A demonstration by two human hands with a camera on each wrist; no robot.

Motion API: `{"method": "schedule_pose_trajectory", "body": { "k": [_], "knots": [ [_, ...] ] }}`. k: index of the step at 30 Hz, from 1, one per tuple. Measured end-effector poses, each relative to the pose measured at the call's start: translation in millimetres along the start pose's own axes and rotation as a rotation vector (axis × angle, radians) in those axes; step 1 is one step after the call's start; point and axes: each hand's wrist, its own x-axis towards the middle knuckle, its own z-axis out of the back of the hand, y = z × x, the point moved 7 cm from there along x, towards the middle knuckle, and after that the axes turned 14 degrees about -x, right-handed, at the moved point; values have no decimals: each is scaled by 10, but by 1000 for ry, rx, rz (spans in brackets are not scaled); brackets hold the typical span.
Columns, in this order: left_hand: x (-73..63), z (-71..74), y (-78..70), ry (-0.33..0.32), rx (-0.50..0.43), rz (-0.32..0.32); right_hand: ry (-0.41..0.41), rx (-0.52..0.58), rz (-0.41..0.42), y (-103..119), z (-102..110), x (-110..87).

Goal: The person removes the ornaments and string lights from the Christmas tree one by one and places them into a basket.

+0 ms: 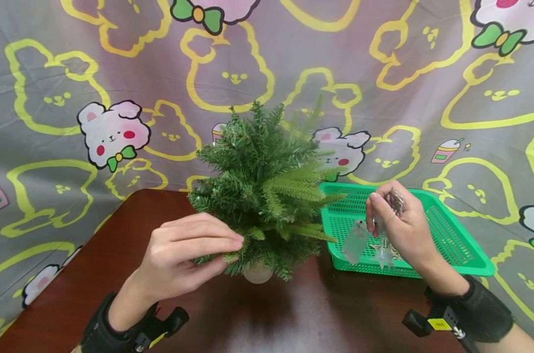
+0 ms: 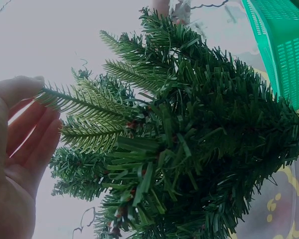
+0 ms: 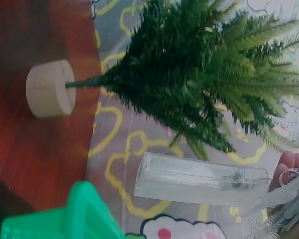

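A small artificial Christmas tree stands on the table, its round pale wooden base fully visible in the right wrist view. At its front left, my left hand pinches the tip of a light green branch between thumb and fingers. My right hand, over the basket's near side, grips a bunch of clear and silvery ornaments by their loops. From it hang a long clear pendant and a translucent star. Part of the bunch is hidden by the fingers.
A green plastic basket with perforated walls sits right of the tree, with thin gold-coloured pieces inside. The dark red-brown table reaches back to a patterned cloth with cartoon rabbits. Each wrist wears a black band.
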Motion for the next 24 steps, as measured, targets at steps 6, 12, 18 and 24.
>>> {"method": "schedule_pose_trajectory", "body": {
  "k": [6, 12, 18, 24],
  "knots": [
    [-3, -6, -6, -12, -6, -12, 3, -69, 31, -60, 91, 58],
    [-25, 5, -10, -21, -6, 16, 1, -72, 37, -146, 149, 114],
    [-24, 0, -10, -22, -14, 4, -12, -175, 20, -252, 211, 148],
    [-12, -5, 3, -24, -22, 0, -36, -299, -44, -379, 300, 163]
  ]
}}
